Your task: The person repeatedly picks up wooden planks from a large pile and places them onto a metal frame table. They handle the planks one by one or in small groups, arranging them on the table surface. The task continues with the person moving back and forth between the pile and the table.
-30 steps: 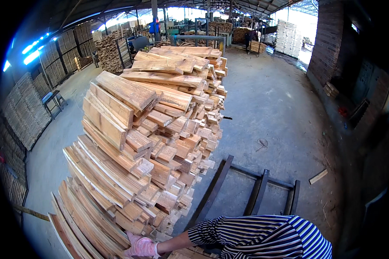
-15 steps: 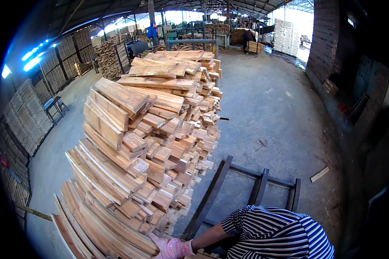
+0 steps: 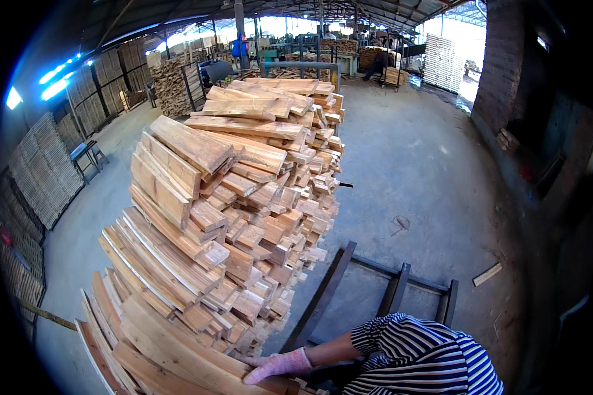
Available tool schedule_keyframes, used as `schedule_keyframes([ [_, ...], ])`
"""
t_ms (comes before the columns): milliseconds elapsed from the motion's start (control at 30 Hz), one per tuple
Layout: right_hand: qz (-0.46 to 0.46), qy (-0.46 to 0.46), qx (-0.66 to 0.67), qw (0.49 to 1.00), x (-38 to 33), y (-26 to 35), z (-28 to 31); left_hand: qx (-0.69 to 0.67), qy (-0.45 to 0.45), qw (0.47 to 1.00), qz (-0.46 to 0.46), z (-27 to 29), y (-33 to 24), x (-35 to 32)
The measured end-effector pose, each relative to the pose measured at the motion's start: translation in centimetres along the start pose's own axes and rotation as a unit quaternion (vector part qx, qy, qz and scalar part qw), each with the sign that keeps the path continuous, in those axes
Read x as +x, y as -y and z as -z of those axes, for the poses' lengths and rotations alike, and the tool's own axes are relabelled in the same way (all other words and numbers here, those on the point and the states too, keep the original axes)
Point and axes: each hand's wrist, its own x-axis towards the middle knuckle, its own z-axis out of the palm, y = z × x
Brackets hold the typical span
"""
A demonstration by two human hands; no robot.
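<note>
My right hand [image 3: 278,366], in a pink-and-white knitted glove, reaches in from the lower right. It grips the near right end of a long, wide wooden board [image 3: 178,342], with the thumb side over the board's face. This board lies at a slant over other boards at the front of a tall pile of sawn boards [image 3: 244,253]. The fingers on its far side are partly hidden. A black-and-white striped sleeve [image 3: 415,359] covers my upper arm. My left hand is out of the picture.
A dark metal frame [image 3: 395,289] lies on the concrete floor right of the pile. Beyond it is a loose wood strip [image 3: 487,274]. A blue-grey rail [image 3: 303,65] stands behind the pile. Far back, a person [image 3: 378,64] bends beside a loaded cart [image 3: 394,76]. Slatted stacks [image 3: 43,171] line the left.
The wide board at the front has come up over its neighbours, with my right hand now on its end. My hand has moved slightly right and up. The far person now bends lower.
</note>
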Motion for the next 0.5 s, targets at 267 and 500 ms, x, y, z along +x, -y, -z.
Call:
schedule_keyframes([
  [267,-0.06,-0.025,-0.009,0.998,0.0,0.0,1.7,0.154,0.115,0.981,-0.009,0.8,-0.1,-4.0],
  [500,0.015,-0.151,-0.215,0.965,2.3,-4.7,0.9,-0.086,-0.004,0.996,-0.02,7.7,11.2,3.7],
])
